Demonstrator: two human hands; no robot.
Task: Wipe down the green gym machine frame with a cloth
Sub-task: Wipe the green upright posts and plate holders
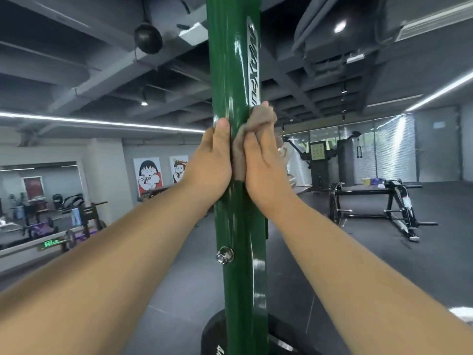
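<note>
One green upright post (236,73) of the gym machine frame, glossy, running top to bottom at frame centre. Brown cloth (258,124) pressed against its right face, mid-frame, gripped by the right hand (266,170). Left hand (210,165) wrapped round the post's left side, thumb up. Silver bolt (224,254) lower down. Black bench machine (378,203) at right; two cartoon posters (148,175) at left.

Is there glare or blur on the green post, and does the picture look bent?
Head view: ceiling lights leave bright streaks on the glossy green post; the cloth under the right hand is motion-blurred; the wide lens curves the light strip.
</note>
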